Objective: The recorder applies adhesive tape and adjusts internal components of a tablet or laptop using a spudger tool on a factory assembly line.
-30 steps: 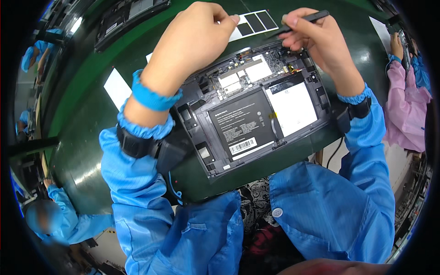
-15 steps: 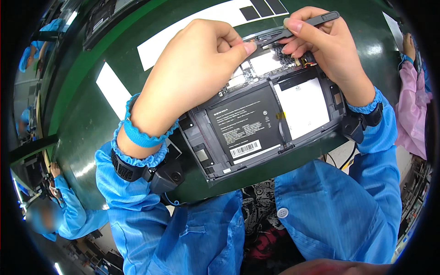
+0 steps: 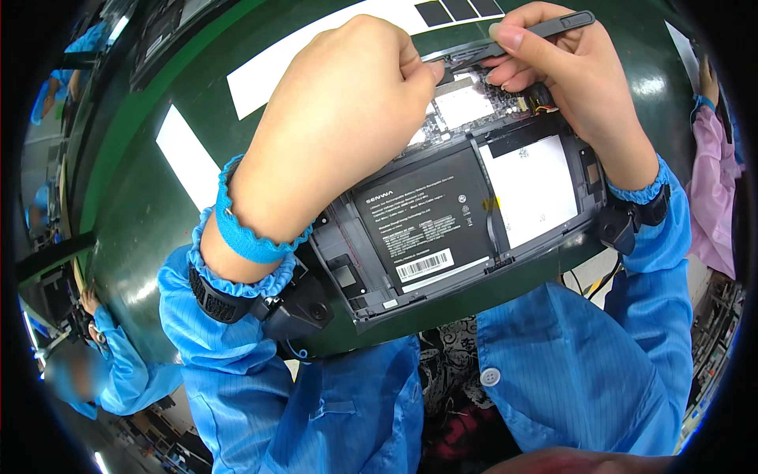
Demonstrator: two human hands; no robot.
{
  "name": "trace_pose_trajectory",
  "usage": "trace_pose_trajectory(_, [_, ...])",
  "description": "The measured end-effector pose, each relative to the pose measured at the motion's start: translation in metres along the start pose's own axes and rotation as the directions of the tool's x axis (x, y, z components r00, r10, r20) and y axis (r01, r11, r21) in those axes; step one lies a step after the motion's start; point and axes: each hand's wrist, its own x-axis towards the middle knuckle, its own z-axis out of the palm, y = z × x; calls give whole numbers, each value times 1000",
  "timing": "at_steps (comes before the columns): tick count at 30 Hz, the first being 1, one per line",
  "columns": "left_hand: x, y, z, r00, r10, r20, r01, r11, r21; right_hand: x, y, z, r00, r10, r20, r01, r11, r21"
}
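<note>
Before me lies an opened tablet-like device, its dark grey housing (image 3: 357,304) tilted on the table. It holds a black battery (image 3: 426,225) with a printed label, a white panel (image 3: 530,193) to the right, and a circuit board (image 3: 464,109) along the far side. My right hand (image 3: 564,59) grips black tweezers (image 3: 545,30), their tips pointing left at the board's far edge. My left hand (image 3: 359,91) is closed in a pinch beside those tips. What its fingers hold, if anything, is hidden behind the hand.
On the green table (image 3: 130,229) lie a long white sheet (image 3: 268,75) with black rectangles and a smaller white sheet (image 3: 185,150). A co-worker in a blue sleeve (image 3: 122,355) sits at the left; a pink sleeve (image 3: 711,189) shows at the far right.
My left hand has shifted slightly right and up, over more of the board's left part. The device has moved a little to the right, and my right hand with the tweezers has shifted slightly too.
</note>
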Motion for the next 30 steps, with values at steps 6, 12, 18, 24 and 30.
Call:
trace_pose_trajectory(6, [0, 0, -1, 999, 16, -33, -13, 997, 82, -3, -6, 4, 999, -24, 41, 24, 1000, 3])
trace_pose_trajectory(12, [0, 1, -1, 999, -7, -40, 10, 998, 58, -1, -7, 4, 999, 22, 29, -20, 998, -62])
trace_pose_trajectory(18, [6, 8, -11, 992, -123, 39, 118, 987, 107, 1, -5, 0, 998, 12, 64, -8, 998, -59])
trace_pose_trajectory(24, [13, 7, -17, 962, -247, 114, 232, 964, 132, 3, 1, -2, 997, -69, 35, 68, 997, 39])
trace_pose_trajectory(30, [15, 4, -17, 954, -233, 187, 213, 970, 121, 10, 23, -8, 967, -250, 55, 245, 966, 80])
